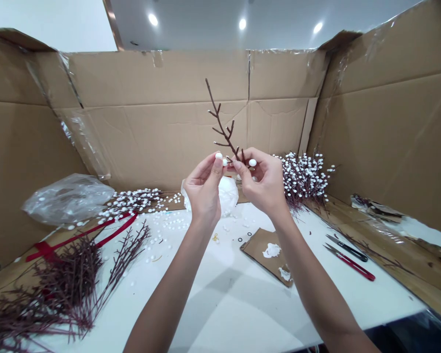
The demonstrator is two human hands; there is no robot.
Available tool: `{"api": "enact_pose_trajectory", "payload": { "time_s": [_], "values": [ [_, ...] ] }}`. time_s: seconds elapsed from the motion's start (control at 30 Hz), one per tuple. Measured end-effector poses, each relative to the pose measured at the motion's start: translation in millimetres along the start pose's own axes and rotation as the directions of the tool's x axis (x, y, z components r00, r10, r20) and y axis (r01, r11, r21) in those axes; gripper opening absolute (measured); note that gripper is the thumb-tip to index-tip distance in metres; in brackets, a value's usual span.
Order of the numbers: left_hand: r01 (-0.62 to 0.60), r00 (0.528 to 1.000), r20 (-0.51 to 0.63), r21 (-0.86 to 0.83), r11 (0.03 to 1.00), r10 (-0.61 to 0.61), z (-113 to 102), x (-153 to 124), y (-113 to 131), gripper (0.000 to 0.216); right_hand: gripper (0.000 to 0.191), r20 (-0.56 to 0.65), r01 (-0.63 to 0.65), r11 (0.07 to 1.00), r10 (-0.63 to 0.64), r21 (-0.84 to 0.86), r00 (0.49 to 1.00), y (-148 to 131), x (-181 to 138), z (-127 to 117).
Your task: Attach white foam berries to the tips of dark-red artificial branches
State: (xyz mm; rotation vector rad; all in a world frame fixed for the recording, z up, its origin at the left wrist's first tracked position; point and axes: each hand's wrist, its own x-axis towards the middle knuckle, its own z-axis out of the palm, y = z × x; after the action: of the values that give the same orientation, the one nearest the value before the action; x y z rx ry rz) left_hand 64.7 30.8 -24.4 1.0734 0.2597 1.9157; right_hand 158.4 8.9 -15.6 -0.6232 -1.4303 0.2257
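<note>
A brown artificial twig [220, 117] with short side stubs stands raised in front of the cardboard wall. My right hand [266, 181] pinches it near its lower end, and a white bead-like berry [253, 163] shows beside those fingers. My left hand [205, 189] is closed, thumb against fingers, with a small white berry [218, 155] at its fingertips. Another white berry [225, 162] sits between the two hands, close to the twig's lower stubs. Whether that one is fixed on a stub I cannot tell.
Bare twigs [69, 279] are heaped at left by a red ribbon [123, 228]. White-berried branches [305, 176] stand back right. A cardboard piece [255, 252] bears white paste [272, 250]. Red-handled snips [353, 264] and black snips [349, 248] lie at right. A plastic bag [69, 196] rests at left.
</note>
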Motion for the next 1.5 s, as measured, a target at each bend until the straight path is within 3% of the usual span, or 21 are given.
{"api": "enact_pose_trajectory", "payload": {
  "time_s": [0.47,0.9,1.13,1.5],
  "values": [
    [-0.051,0.998,-0.038,0.031,0.998,0.053,-0.1,-2.2,-2.0,0.020,0.007,-0.032,0.050,0.995,-0.053,-0.087,0.998,-1.0,-3.7,3.8],
    [-0.111,0.993,-0.015,0.129,0.985,0.114,-0.3,-2.8,-2.0,0.025,0.007,-0.033,0.023,1.000,-0.023,-0.005,0.999,0.6,-3.7,3.5],
    [-0.143,0.988,-0.048,0.118,0.983,0.150,-0.4,-2.8,-3.7,0.021,0.015,0.089,-0.066,0.983,0.051,0.169,0.995,4.9,1.3,0.2],
    [-0.114,0.992,-0.041,0.080,0.990,0.118,0.0,-6.0,-7.2,0.017,0.009,-0.007,-0.028,0.999,0.028,0.017,1.000,-0.1,0.1,1.2]
  ]
}}
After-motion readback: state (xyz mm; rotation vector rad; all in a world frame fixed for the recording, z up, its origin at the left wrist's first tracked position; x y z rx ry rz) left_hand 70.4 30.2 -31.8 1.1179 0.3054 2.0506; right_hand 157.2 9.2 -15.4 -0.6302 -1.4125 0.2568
